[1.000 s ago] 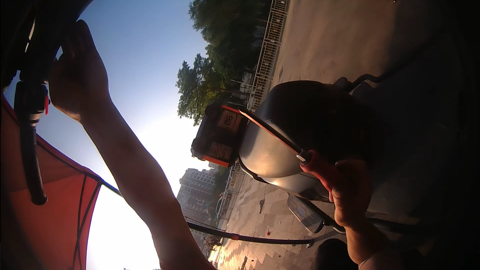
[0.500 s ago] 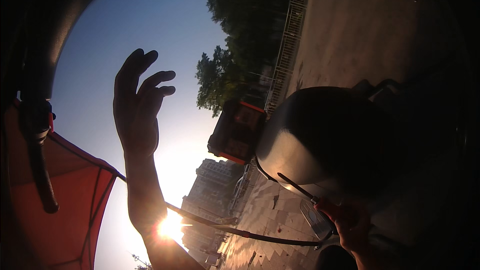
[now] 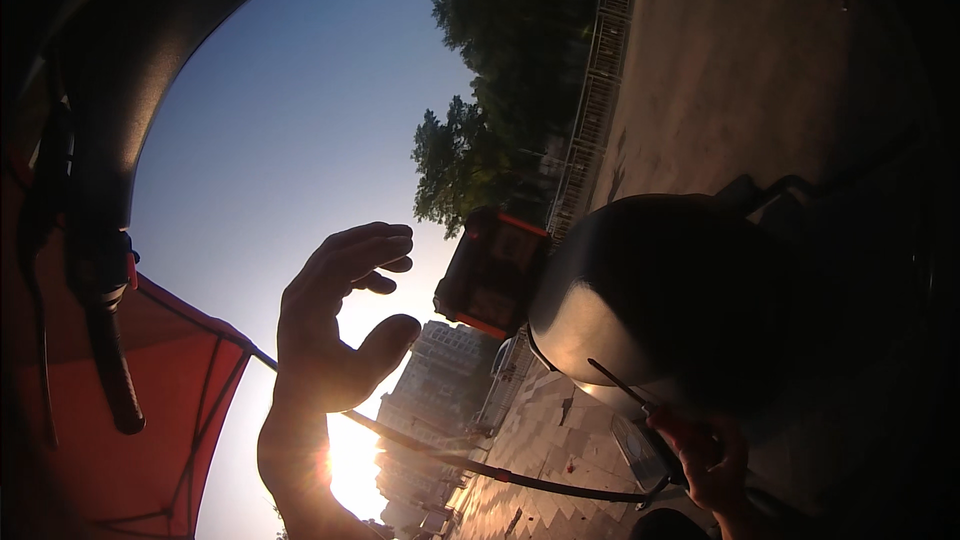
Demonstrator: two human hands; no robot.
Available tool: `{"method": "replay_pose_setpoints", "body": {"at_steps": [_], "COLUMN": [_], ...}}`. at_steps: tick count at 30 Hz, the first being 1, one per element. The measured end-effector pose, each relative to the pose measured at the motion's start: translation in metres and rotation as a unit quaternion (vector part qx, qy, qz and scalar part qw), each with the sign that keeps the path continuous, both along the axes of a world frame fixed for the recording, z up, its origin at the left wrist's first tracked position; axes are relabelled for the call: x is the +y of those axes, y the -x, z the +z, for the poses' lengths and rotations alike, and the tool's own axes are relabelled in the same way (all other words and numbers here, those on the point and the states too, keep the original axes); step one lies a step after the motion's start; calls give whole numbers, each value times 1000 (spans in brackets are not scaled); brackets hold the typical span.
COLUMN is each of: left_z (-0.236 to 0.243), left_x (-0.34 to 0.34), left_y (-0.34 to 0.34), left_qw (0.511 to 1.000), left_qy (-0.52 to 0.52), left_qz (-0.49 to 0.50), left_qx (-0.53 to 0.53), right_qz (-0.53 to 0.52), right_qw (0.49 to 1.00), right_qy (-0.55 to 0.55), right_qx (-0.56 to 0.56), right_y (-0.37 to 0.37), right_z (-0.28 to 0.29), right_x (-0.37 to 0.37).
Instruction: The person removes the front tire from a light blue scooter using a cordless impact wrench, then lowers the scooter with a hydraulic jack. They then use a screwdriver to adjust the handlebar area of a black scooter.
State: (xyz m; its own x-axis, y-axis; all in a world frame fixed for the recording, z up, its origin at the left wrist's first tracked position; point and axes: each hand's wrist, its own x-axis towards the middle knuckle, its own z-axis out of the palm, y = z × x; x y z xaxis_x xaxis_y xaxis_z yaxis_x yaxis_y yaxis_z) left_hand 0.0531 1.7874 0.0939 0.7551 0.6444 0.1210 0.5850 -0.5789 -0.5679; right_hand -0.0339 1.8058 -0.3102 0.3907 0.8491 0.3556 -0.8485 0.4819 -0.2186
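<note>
My left hand point(image 3: 345, 315) is raised in the air, dark against the bright sky. Its fingers curve with a wide gap to the thumb, and nothing is in them. At the lower right, my right hand point(image 3: 705, 455) grips a screwdriver point(image 3: 622, 384); the thin shaft points up and left, while the handle is mostly hidden in the fingers. Behind the shaft is a rounded dark seat point(image 3: 575, 325), sunlit along its left end. Whether the tip touches it I cannot tell.
The scene appears tilted sideways. A handlebar grip point(image 3: 117, 370) and red canopy point(image 3: 150, 410) are on the left. A dark box with red edges point(image 3: 495, 270) sits beyond the seat. A thin dark pole point(image 3: 450, 458) crosses below. Paving, a fence point(image 3: 595, 90), trees and buildings lie behind.
My left hand has come lower and to the right, its fingers bending over and its thumb now showing apart. The right hand still holds the screwdriver. The whole view has shifted slightly.
</note>
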Motion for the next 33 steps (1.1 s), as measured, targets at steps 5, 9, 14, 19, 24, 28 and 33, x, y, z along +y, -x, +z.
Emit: {"method": "replay_pose_setpoints", "body": {"at_steps": [5, 9, 14, 19, 24, 28, 33], "left_z": [25, 54, 77, 77, 76, 87, 93], "left_x": [9, 27, 35, 41, 47, 51, 57], "left_y": [-9, -14, -33, -61, -70, -62, -53], "left_qw": [987, 963, 852, 741, 677, 643, 605], "left_qy": [-19, -32, 126, 235, 371, 417, 528], "left_qz": [-92, -177, -354, -403, -471, -463, -461], "left_qx": [-132, -202, -363, -483, -426, -446, -378], "right_qz": [-28, -134, -270, -462, -426, -542, -577], "right_qw": [993, 976, 955, 879, 888, 809, 787], "right_qy": [57, 78, 74, -34, -161, -193, -189], "right_qx": [-100, -150, -98, -111, -69, -122, -109], "right_y": [7, -4, -54, -133, -201, -236, -249], "right_z": [-16, -16, 31, 95, 180, 220, 237], "right_x": [-2, -5, -16, -35, -41, -39, -38]}}
